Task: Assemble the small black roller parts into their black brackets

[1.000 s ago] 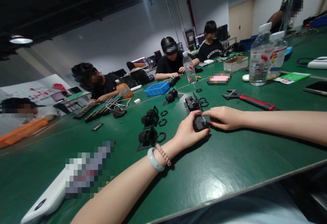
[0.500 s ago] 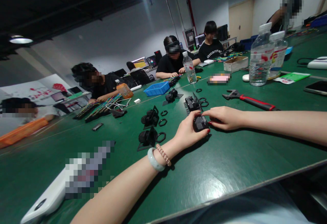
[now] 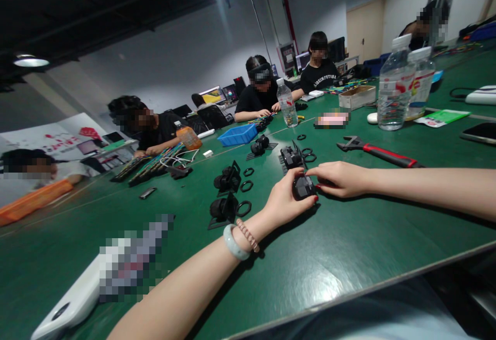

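Observation:
A black part (image 3: 303,187) is gripped between the thumb and fingers of my left hand (image 3: 285,195), low over the green table (image 3: 349,242). My right hand (image 3: 337,179) is at the right side of the same part, its fingers bent and touching or nearly touching it; whether they pinch anything is too small to tell. Just beyond my hands lies another black assembly (image 3: 291,157) with black rings (image 3: 309,154) beside it. More black assemblies (image 3: 228,177) stand to the left, also with rings (image 3: 244,208) next to them.
A red-handled adjustable wrench (image 3: 391,155) lies right of centre, with bottles (image 3: 395,89) behind it. A blue tray (image 3: 237,135) and cable bundles (image 3: 157,167) are farther back. A white device (image 3: 73,296) lies at the lower left. Several people sit around the table.
My hands and the part in them look unchanged. In the far right corner, a person's head has shifted slightly left and down.

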Motion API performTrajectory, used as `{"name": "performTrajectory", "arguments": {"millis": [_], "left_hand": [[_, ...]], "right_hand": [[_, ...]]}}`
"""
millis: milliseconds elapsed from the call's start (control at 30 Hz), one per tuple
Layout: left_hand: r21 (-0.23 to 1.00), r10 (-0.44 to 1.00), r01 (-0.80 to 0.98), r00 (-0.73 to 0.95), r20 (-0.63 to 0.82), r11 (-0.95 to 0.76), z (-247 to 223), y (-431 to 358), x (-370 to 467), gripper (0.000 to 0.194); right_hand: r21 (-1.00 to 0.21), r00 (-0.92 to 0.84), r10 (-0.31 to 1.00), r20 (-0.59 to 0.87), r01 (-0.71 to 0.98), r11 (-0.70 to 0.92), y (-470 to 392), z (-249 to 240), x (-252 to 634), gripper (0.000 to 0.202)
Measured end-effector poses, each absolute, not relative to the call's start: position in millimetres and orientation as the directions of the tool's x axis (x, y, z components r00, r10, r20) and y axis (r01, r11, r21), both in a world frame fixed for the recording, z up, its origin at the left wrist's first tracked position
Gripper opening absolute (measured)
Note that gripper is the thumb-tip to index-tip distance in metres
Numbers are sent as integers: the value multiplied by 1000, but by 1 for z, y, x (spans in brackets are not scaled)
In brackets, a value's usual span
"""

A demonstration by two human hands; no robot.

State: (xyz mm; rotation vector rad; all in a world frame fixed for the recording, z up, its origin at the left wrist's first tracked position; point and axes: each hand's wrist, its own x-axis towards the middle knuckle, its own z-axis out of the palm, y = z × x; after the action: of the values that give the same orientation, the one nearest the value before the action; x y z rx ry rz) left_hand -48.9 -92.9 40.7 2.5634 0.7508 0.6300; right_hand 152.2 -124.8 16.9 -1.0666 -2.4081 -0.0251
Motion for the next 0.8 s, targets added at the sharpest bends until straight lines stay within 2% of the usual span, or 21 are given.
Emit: {"name": "performTrajectory", "arguments": {"millis": [800], "left_hand": [[501, 598, 409, 740, 306, -763, 42, -94, -48, 54]], "right_hand": [[-185, -570, 690, 447, 695, 695, -126, 18, 152, 39]]}}
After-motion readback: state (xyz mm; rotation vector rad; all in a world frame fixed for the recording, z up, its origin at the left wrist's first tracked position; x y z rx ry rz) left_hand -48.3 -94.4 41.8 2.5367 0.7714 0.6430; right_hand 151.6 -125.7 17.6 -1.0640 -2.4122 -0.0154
